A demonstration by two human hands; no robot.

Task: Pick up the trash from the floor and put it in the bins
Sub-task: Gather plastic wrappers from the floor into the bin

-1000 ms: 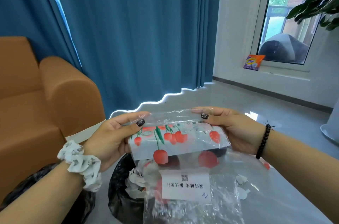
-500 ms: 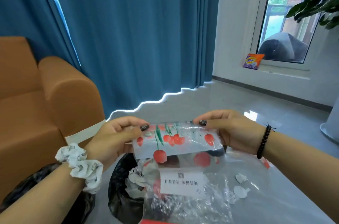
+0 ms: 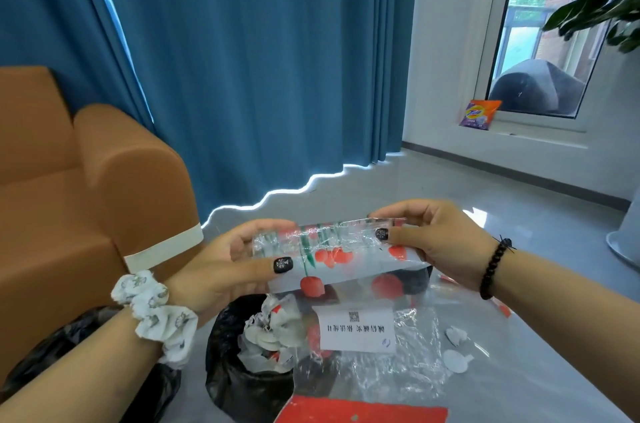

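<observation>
Clear plastic bag [image 3: 341,253] printed with red cherries, teal curtain [image 3: 259,69], orange sofa [image 3: 86,180], black bin liner [image 3: 228,363]

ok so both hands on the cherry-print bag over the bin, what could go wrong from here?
1. The clear cherry-print plastic bag hangs wider than the black-lined bin below it, so if dropped unfolded it may drape over the rim or slide to the floor.
2. The left hand and right hand only pinch its folded top edge; the slick film could slip.
3. The bin already holds crumpled paper, leaving little room.
4. The white scraps on the floor may be overlooked.
</observation>
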